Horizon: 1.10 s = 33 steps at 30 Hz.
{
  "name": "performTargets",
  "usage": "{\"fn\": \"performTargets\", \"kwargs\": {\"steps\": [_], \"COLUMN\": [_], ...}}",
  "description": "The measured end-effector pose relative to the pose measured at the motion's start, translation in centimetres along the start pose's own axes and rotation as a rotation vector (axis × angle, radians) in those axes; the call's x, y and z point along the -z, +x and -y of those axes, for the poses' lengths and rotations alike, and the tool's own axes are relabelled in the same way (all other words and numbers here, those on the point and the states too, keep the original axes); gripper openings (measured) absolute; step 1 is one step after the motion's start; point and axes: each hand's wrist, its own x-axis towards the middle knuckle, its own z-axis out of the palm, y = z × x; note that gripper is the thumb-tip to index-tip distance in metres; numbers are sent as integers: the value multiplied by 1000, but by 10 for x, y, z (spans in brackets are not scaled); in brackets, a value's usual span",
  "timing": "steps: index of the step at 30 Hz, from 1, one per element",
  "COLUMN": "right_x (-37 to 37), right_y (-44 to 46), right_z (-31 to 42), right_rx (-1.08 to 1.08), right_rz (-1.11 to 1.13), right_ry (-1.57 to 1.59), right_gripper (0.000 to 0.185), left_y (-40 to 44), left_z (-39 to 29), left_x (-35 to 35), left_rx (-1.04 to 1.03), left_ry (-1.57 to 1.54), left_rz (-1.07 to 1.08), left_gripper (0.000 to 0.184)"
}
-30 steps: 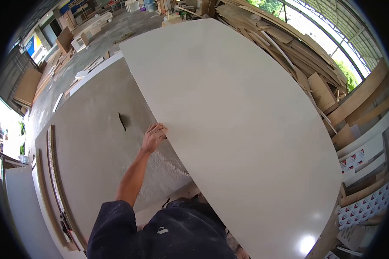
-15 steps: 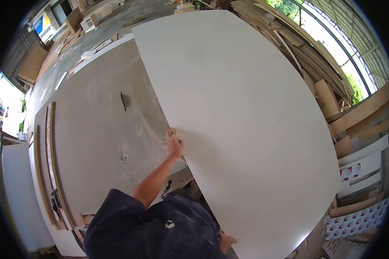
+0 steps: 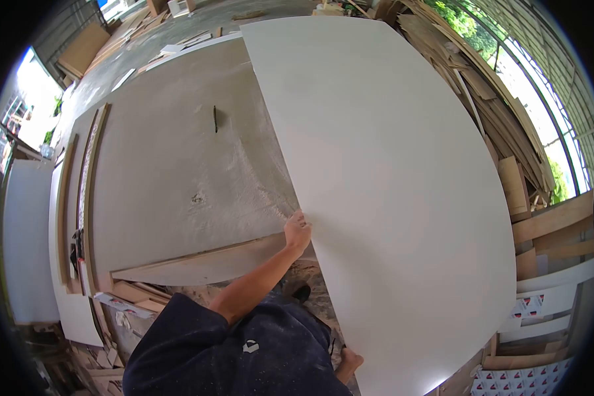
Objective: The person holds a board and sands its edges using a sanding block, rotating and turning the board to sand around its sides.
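Along the left edge of a big white panel (image 3: 389, 165), the left hand (image 3: 298, 231) has a curled grip while the right hand (image 3: 350, 360) sits lower down.

So the panel is right beside both hands, stretching off to the right and covering part of a dusty grey tabletop (image 3: 158, 178); left fingers are folded in on its edge, right thumb shows but the other fingers are tucked out of sight, so can't tell how tight that one is. Compared with a second ago, the left hand is closer to the tabletop's near edge and way more of the right hand shows. Thin dark stick (image 3: 215, 119) and some wooden strips (image 3: 92, 191) on the tabletop, offcuts (image 3: 138, 294) by its near side, and a messy board pile (image 3: 488, 112) crowding the panel's right side.
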Motion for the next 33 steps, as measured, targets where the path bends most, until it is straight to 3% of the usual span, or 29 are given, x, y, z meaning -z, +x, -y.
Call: {"fn": "performTargets", "kwargs": {"steps": [2,4,6,8,10,11,14,19,23,27,28,30,32,33], "right_x": [12,14,23,7,-16,-30,-62,-100,-129,-193,-218,-264,-300,-320], "right_y": [18,43,64,63,60,55,37,-6,-54,-126,-158,-193,-257,-291], "right_z": [50,91,120,130,130,128,107,66,32,-18,-34,-86,-134,-158], "right_rx": [-137,-298,-317,-288,-272,-267,-271,-266,-251,-255,-289,75,475,533], "right_rz": [47,98,105,103,128,156,240,419,589,826,849,856,1147,1257], "right_ry": [243,460,382,259,103,24,-170,-427,-545,-580,-608,-996,-1204,-1264], "right_gripper": [49,48,48,49,50,50,52,55,58,62,53,46,33,27], "left_y": [-14,-18,-35,-52,-73,-77,-86,-108,-122,-130,-129,-121,-110,-101], "left_z": [-12,34,31,9,-9,-3,15,58,91,102,103,99,86,82], "left_x": [-4,-28,-29,-19,4,13,48,145,237,368,408,480,551,583], "left_rx": [153,36,-16,79,89,101,218,326,265,168,137,113,115,108], "left_ry": [-47,-11,-44,-116,-59,-71,-9,-175,-329,-470,-440,-316,-95,23], "left_rz": [143,73,168,248,268,194,254,-140,-527,-745,-804,-927,-995,-1001], "left_gripper": [44,36,27,22,22,22,31,26,24,18,18,18,20,21]}}
